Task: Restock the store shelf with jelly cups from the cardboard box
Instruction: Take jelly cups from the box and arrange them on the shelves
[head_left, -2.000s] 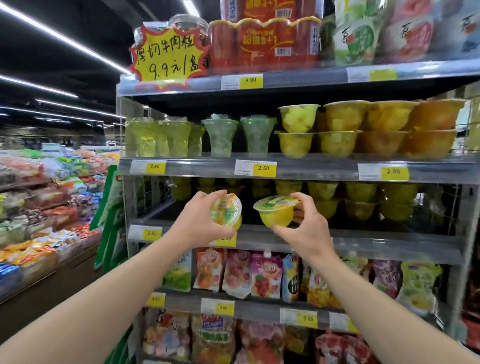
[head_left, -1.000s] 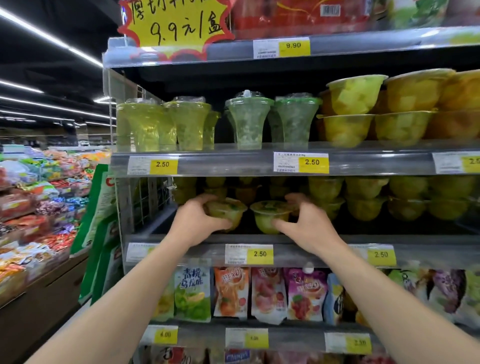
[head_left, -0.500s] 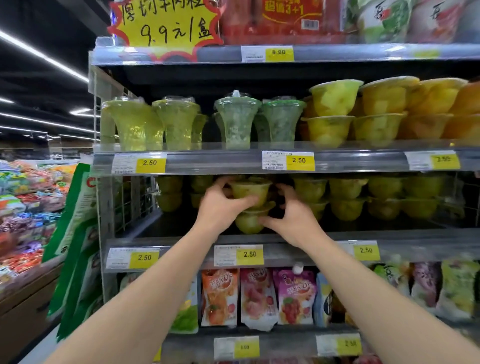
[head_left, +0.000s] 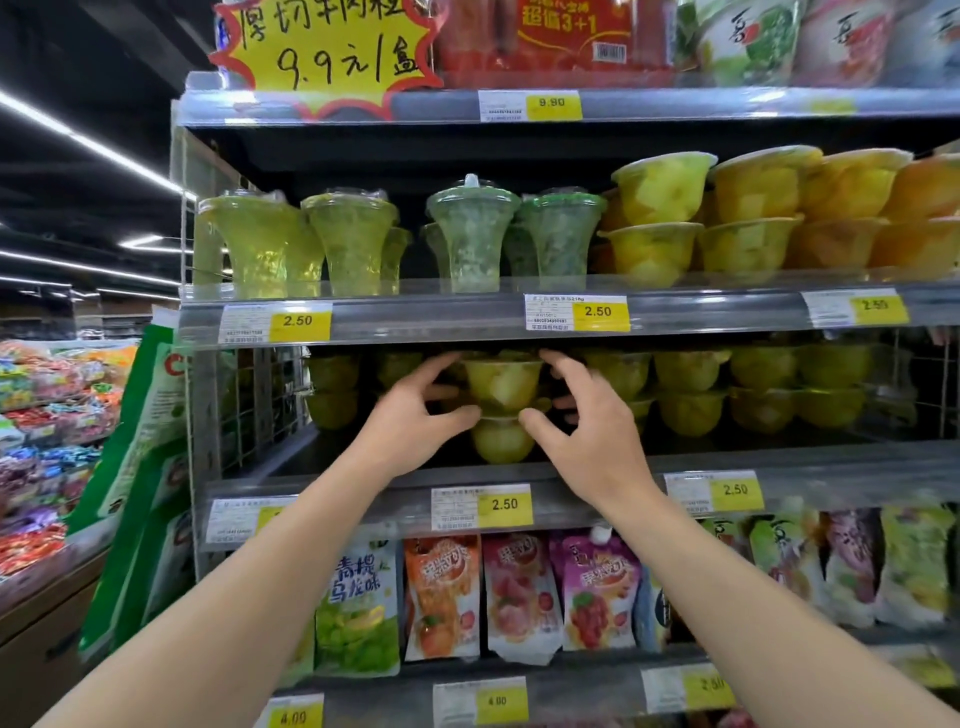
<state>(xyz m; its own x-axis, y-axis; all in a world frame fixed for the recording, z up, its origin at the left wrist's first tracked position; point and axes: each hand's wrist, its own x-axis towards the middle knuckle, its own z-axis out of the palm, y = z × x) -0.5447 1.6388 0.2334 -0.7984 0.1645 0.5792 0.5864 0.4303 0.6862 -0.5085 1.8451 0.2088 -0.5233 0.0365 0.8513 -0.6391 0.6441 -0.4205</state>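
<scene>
Left hand at 9 o'clock of stack, fingers spread, thumb just touching lower cup; grip now loosened. Two cups, carried apart a second ago, now stacked: upper cup atop lower, middle shelf. Right hand at 3 o'clock, fingers apart, possibly steadying. Pair stocked

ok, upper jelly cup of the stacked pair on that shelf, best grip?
Probably the flared rim of the upper jelly cup, pinched from left and right, reaching in from the front. It tapers downward and sits on the lower cup; the shelf above blocks a top approach.
</scene>
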